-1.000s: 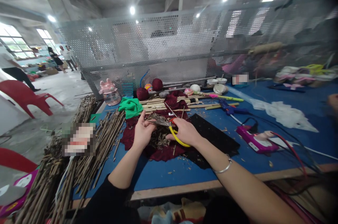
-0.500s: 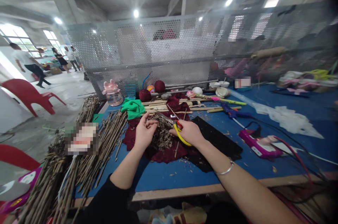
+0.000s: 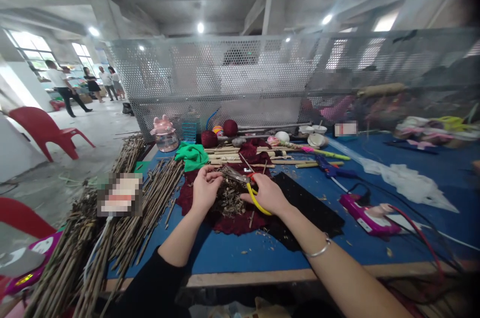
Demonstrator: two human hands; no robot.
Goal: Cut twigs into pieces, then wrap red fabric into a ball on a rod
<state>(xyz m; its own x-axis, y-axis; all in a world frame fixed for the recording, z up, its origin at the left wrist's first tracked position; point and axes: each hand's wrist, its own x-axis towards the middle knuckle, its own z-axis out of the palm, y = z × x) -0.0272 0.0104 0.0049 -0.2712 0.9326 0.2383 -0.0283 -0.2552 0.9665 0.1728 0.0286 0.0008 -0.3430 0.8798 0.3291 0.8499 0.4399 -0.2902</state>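
Observation:
My right hand (image 3: 267, 193) grips yellow-handled scissors (image 3: 245, 183), their blades pointing left over a heap of dry twig cuttings (image 3: 228, 198). My left hand (image 3: 204, 189) is closed at the left edge of that heap, pinching a small twig piece near the blade tips. The heap lies on a dark red cloth (image 3: 232, 218) spread over the blue table (image 3: 240, 253). A black cloth (image 3: 307, 205) lies under my right wrist.
Long bundles of brown sticks (image 3: 112, 228) cover the table's left end. Behind the cloth lie bamboo rods (image 3: 240, 155), a green cloth (image 3: 192, 155), red yarn balls (image 3: 230, 128) and a blue glue gun (image 3: 330, 168). A pink device with cables (image 3: 365, 218) sits right. People walk far left.
The view has tilted down slightly. Both hands stay at the heap; the scissors have shifted a little and my left hand has closed in toward the blades.

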